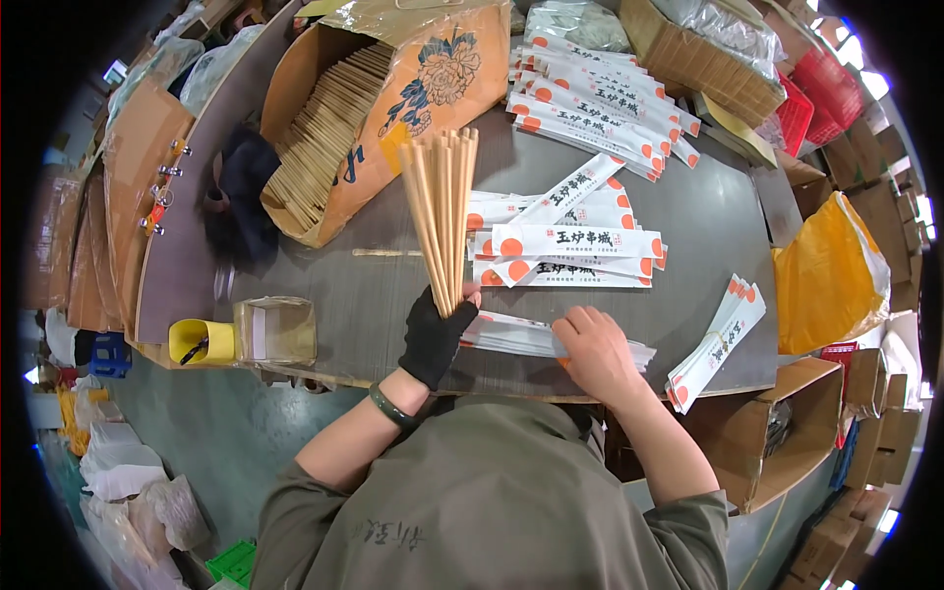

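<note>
My left hand [434,337], in a black glove with the fingertips bare, grips a bundle of wooden chopsticks [444,211] that stands nearly upright above the grey table. At the table's near edge, my right hand [598,351] closes over a stack of white paper chopstick sleeves [513,335]. The stack's left end reaches close to my gloved hand. Just beyond lies a pile of white sleeves with orange-red dots [577,242], one of them slanting across the others. A single chopstick [386,253] rests on the table left of the bundle.
A large carton with a flower print [430,84] lies at the far left, full of chopsticks [329,138]. More sleeves [600,98] are heaped at the back; a banded bundle of sleeves [716,344] lies right. A yellow cup [202,341] and a clear box [276,330] stand left.
</note>
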